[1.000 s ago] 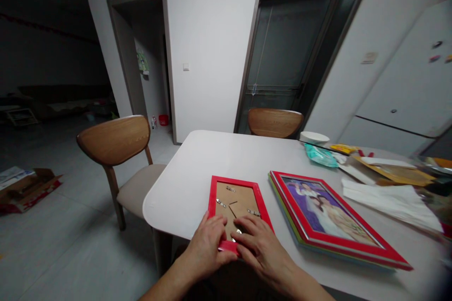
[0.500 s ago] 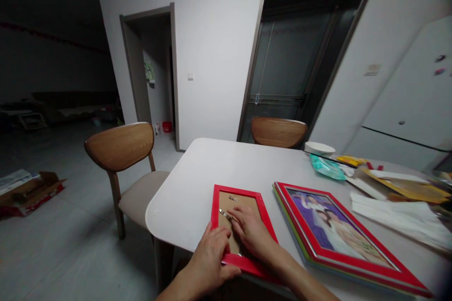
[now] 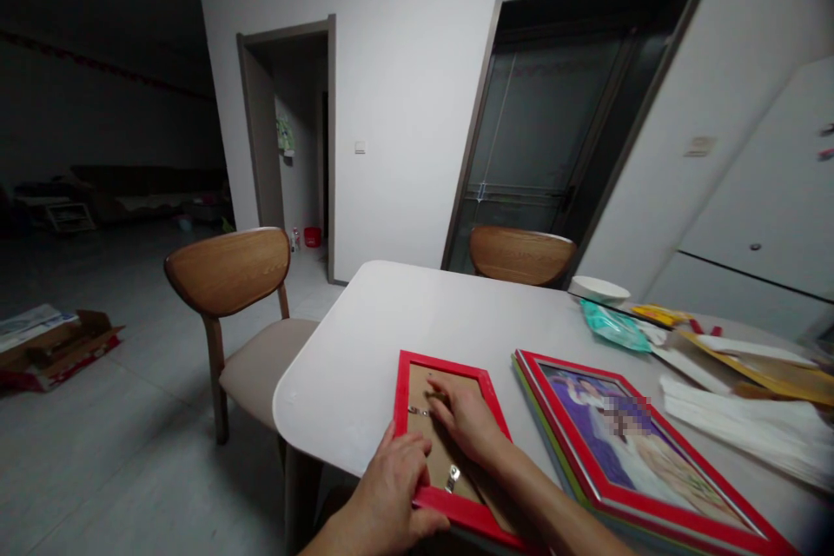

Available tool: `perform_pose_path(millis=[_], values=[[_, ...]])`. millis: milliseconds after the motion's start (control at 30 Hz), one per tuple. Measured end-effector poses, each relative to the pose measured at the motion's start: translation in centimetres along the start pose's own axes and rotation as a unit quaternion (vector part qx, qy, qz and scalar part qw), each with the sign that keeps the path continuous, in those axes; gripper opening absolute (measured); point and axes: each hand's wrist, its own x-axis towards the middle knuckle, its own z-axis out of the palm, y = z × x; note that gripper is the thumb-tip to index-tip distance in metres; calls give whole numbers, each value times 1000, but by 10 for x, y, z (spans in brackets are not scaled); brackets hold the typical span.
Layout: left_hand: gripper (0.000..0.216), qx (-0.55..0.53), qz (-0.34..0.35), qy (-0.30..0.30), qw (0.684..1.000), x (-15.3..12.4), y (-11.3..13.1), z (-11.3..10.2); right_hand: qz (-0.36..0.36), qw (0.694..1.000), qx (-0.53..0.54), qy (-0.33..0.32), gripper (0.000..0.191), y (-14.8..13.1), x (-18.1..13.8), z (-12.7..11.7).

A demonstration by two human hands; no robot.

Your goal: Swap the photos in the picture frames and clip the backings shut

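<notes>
A red picture frame [image 3: 405, 391] lies face down at the near edge of the table, its brown backing board [image 3: 438, 449] showing. My left hand [image 3: 399, 473] is closed around the frame's lower left corner, thumb at the bottom edge and fingers over the left side. The bent fingers of my right hand [image 3: 467, 419] are together on the upper part of the board, over the upper metal clip, which they mostly cover. Another metal clip [image 3: 417, 410] shows just below those fingertips. Near the bottom edge of the board sits a metal piece [image 3: 453, 478].
Right of the red frame is a stack of frames, a red one with a photo [image 3: 612, 430] on top. Farther right lie white paper [image 3: 736, 417], a teal packet [image 3: 616, 326] and a white bowl [image 3: 599, 289]. A wooden chair [image 3: 228, 274] stands left of the table [image 3: 417, 304].
My right fingers have moved up the board from the middle clip to the upper one. The lower metal piece shows more fully. My left hand keeps its grip; the view has shifted slightly.
</notes>
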Motion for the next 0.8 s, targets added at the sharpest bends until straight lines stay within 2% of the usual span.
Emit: perform_pose_path(millis=[167, 300, 367, 500, 567, 700, 800], values=[[36, 2, -1, 0, 1000, -1, -5, 6, 115, 993, -28, 27, 27, 23, 30, 6], [49, 17, 18, -19, 1000, -4, -11, 10, 188, 981, -39, 35, 26, 27, 42, 6], [52, 27, 26, -35, 999, -5, -13, 9, 196, 980, -32, 31, 27, 24, 41, 6], [35, 29, 21, -45, 998, -7, -10, 4, 164, 986, -3, 10, 25, 17, 33, 7], [33, 33, 12, -50, 998, -7, -7, 3, 171, 985, -4, 8, 25, 16, 32, 8], [41, 51, 1, -67, 996, -6, -2, 1, 222, 975, -19, 17, 25, 21, 36, 9], [51, 69, 24, -67, 995, -5, -5, -2, 246, 969, -13, 31, 22, 23, 39, 7]])
